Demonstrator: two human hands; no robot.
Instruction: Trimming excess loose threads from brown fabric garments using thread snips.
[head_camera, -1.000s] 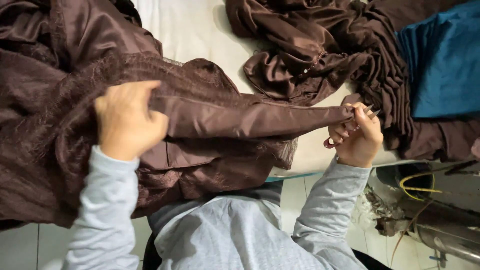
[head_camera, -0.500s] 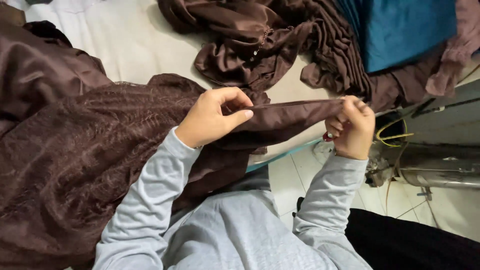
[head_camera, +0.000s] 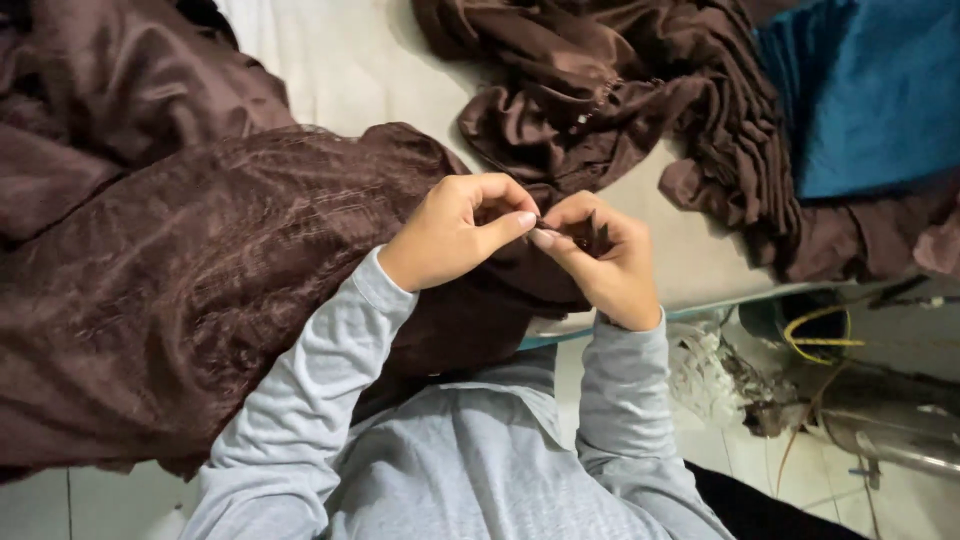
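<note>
The brown textured fabric (head_camera: 200, 290) spreads from the left side of the white table (head_camera: 340, 70), its long axis running left to right and tapering to an edge at centre. There the left hand (head_camera: 450, 235) and right hand (head_camera: 600, 260) meet, both pinched shut on that edge; something small, perhaps a tool, shows in the right. Far right lie 2 more cloths: a crumpled brown satin pile (head_camera: 610, 90) and a blue fabric (head_camera: 870, 90).

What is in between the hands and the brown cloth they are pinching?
Nothing visible. The left hand and right hand meet fingertip to fingertip and pinch the edge of the brown cloth directly. The other brown heap and the blue fabric lie farther back on the white table, apart from the hands.
</note>
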